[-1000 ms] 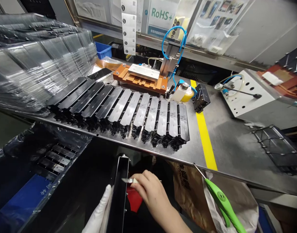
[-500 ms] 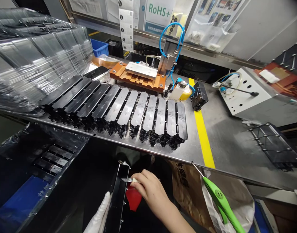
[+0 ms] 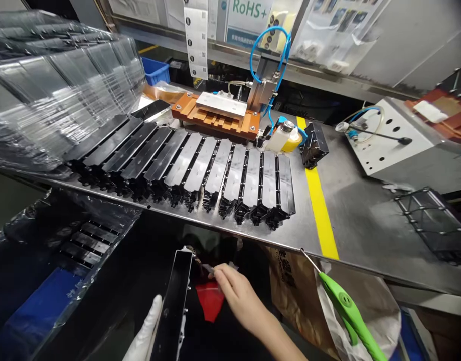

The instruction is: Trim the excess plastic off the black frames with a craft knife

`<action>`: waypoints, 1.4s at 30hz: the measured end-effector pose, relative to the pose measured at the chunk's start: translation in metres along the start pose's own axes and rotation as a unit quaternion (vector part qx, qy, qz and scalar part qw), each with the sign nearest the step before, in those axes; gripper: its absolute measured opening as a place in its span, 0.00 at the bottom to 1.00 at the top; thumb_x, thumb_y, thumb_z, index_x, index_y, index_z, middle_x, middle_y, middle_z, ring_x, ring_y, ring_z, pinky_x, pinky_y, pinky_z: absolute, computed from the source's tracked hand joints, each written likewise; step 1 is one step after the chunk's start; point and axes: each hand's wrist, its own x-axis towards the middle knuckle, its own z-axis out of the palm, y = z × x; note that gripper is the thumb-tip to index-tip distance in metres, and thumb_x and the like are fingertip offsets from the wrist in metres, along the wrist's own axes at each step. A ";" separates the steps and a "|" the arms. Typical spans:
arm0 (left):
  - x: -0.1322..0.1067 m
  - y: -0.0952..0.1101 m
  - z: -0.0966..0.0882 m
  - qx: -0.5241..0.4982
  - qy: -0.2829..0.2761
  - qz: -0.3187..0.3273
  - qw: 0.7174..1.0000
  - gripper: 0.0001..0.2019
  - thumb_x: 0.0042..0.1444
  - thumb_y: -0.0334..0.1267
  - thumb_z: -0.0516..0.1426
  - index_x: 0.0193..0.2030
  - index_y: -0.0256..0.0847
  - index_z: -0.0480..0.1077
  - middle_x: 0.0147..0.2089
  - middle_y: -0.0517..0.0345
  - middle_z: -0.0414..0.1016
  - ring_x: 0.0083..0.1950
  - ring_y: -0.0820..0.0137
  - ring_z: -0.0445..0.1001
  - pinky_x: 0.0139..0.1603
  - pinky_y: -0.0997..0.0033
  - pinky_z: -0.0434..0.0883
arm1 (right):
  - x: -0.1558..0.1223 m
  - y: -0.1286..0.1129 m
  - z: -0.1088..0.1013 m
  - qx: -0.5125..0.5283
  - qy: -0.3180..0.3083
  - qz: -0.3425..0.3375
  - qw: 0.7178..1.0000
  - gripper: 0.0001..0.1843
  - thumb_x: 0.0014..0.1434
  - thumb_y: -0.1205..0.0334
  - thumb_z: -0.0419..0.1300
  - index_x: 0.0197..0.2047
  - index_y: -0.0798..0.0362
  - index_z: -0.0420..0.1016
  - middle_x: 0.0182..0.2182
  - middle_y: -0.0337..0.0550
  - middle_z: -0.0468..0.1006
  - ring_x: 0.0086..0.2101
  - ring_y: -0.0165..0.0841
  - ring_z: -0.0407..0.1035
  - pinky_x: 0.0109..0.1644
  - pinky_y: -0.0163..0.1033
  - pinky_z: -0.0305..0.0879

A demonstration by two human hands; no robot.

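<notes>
My left hand (image 3: 144,328), in a white glove, is at the left side of a long black plastic part (image 3: 174,298) and grips it, though most of its fingers are hidden behind. The part is tilted upright below the bench edge, with small pegs along its right side. To the right of that side, my bare right hand (image 3: 236,291) is closed in a pinch on a small blade (image 3: 208,269), whose tip points left. A gap shows between blade and part. Something red (image 3: 210,300) is below my right hand. Similar black parts (image 3: 215,168) stand in a row on the bench.
A steel bench (image 3: 290,235) crosses the view. On it are an orange fixture (image 3: 215,118) with blue hoses and a small bottle (image 3: 281,135). Stacked clear trays (image 3: 83,70) are at left. A green-handled tool (image 3: 346,306) hangs at the front edge; a lined bin (image 3: 38,306) is lower left.
The blade has come off the upper right edge of the black part and moved right with my right hand. My left hand and the part have shifted left and slightly down.
</notes>
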 end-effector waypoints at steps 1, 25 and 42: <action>0.002 0.002 0.001 0.000 0.001 0.003 1.000 0.21 0.64 0.51 0.57 0.58 0.40 0.69 0.51 0.50 0.76 0.43 0.66 0.77 0.39 0.61 0.79 | -0.002 -0.010 0.003 0.018 -0.019 -0.014 1.000 0.21 0.75 0.48 0.44 0.42 0.46 0.75 0.37 0.36 0.80 0.38 0.32 0.74 0.45 0.34 0.66; 0.000 0.008 0.013 0.020 0.025 0.009 0.999 0.21 0.64 0.53 0.56 0.56 0.41 0.71 0.51 0.51 0.78 0.44 0.65 0.78 0.42 0.59 0.79 | -0.010 -0.037 0.002 -0.097 -0.062 -0.062 0.991 0.17 0.72 0.49 0.53 0.39 0.44 0.80 0.33 0.34 0.82 0.34 0.32 0.76 0.37 0.34 0.64; -0.002 0.015 0.007 0.019 0.003 -0.023 1.000 0.20 0.63 0.49 0.58 0.56 0.39 0.70 0.49 0.51 0.77 0.42 0.66 0.77 0.38 0.61 0.79 | 0.001 -0.034 -0.016 0.175 -0.020 -0.033 0.984 0.28 0.59 0.44 0.67 0.60 0.44 0.72 0.51 0.44 0.71 0.49 0.38 0.70 0.43 0.36 0.70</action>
